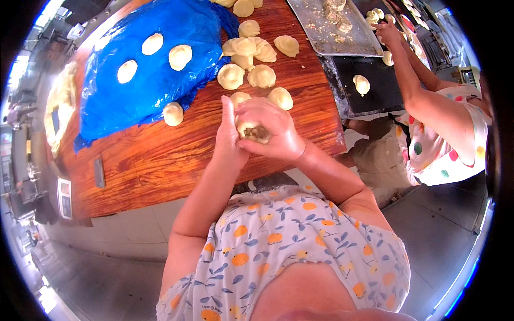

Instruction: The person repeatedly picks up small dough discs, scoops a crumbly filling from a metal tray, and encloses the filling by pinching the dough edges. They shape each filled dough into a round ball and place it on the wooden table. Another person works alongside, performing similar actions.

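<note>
A ball of dough with brown filling [256, 134] sits cupped between my two hands, just over the table's near edge. The filling shows through an opening in the pale dough. My left hand [229, 131] supports it from the left side, thumb pointing up. Curled over the top and right side of the dough is my right hand [273, 128]. Just beyond my hands lie round pale dough pieces, one of them [280, 98] close to my right knuckles and another [240, 99] partly hidden behind my fingers.
Blue plastic sheeting [144, 64] covers the left of the wooden table [155, 171], with several dough rounds on it. A metal tray [321, 32] with crumbly filling and a black tray [369, 75] stand at right. A co-worker's hand [388, 33] handles dough there. A small dark bar [99, 172] lies at left.
</note>
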A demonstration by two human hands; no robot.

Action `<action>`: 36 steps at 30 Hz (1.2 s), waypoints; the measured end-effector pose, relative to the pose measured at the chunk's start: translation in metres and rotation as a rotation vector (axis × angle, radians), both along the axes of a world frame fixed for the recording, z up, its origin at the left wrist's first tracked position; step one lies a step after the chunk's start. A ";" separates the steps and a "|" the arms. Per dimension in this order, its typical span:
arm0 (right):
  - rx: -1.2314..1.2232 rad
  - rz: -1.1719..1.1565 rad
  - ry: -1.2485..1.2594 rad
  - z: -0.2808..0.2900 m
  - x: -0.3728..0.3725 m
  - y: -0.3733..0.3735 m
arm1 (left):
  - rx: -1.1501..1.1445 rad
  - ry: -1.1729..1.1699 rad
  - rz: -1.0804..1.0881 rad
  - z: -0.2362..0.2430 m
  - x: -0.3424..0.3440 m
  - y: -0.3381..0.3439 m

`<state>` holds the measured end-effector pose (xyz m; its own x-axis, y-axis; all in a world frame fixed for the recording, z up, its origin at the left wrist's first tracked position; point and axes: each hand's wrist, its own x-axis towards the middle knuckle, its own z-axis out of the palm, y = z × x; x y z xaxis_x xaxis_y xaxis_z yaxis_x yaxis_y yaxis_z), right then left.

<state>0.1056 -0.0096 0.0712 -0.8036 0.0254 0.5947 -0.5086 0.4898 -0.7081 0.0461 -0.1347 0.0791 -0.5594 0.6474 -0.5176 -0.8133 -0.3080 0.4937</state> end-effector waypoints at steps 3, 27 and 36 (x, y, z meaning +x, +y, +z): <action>-0.270 -0.119 0.000 0.000 0.001 -0.016 | 0.446 0.101 0.017 -0.008 -0.002 -0.005; 0.031 0.066 0.025 0.020 -0.007 -0.001 | 0.440 -0.068 0.054 -0.003 0.000 0.008; 0.006 -0.069 0.035 0.017 -0.004 -0.025 | 0.547 0.006 0.188 -0.026 0.015 -0.002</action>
<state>0.1013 -0.0343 0.0883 -0.7790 0.0764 0.6224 -0.4977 0.5283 -0.6879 0.0608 -0.1362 0.0534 -0.6923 0.7095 -0.1321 -0.7179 -0.6584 0.2262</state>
